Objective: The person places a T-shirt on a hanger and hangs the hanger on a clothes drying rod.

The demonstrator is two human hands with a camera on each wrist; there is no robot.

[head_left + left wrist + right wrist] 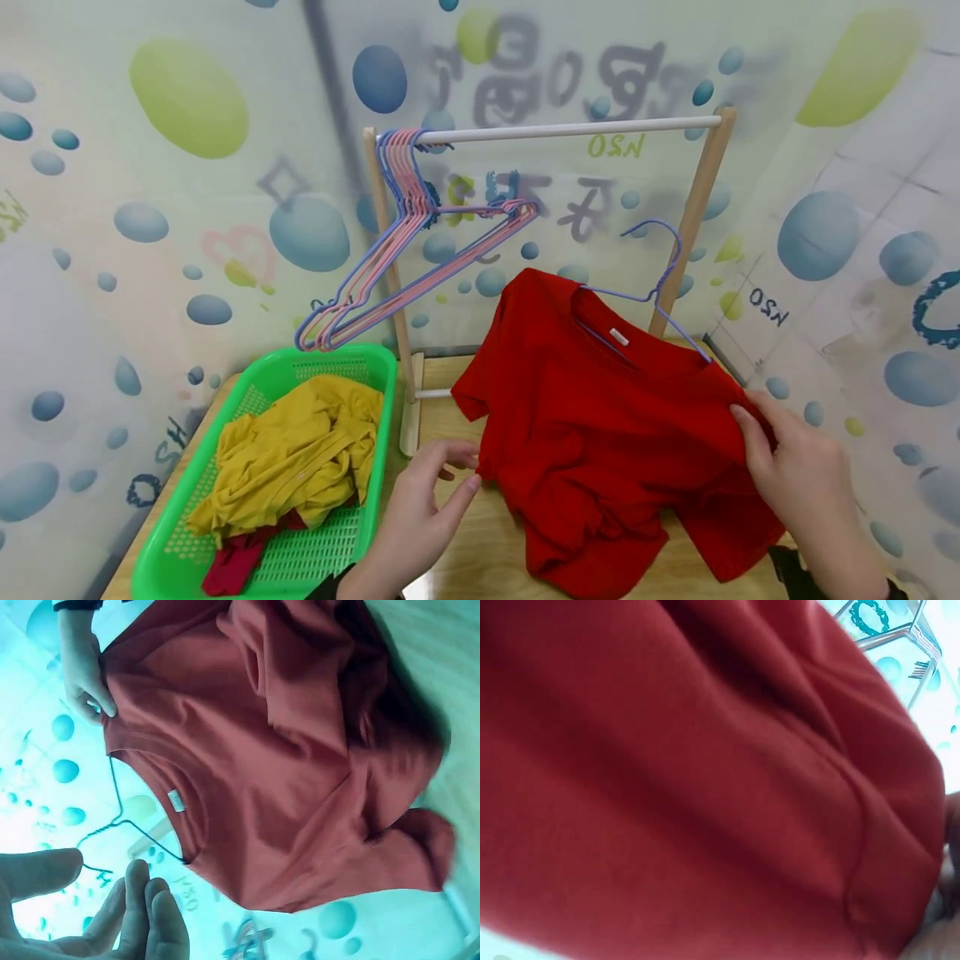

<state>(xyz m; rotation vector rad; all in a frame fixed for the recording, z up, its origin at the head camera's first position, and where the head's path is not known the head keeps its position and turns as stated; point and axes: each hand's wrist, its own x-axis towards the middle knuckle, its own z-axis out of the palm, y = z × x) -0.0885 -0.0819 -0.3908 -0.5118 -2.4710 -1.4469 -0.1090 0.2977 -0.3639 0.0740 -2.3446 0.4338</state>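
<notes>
A red T-shirt point(592, 408) hangs on a blue wire hanger point(662, 287), whose hook and neck stand out of the collar. My right hand point(801, 475) pinches the shirt's right shoulder between thumb and fingers. The shirt's lower part droops in folds over the tabletop. Beside the left side of the shirt is my left hand point(420, 512), thumb and fingers apart with nothing between them. In the left wrist view, its fingers point(139, 907) overlap the area near the hanger's hook. Red cloth point(705, 787) fills most of the right wrist view.
A rack with a white rod point(570, 130) and wooden posts stands at the back. Several pink and blue hangers point(408, 225) hang at its left end. A green basket point(386, 450) on the left holds a yellow garment point(300, 450) and a dark red one point(236, 562).
</notes>
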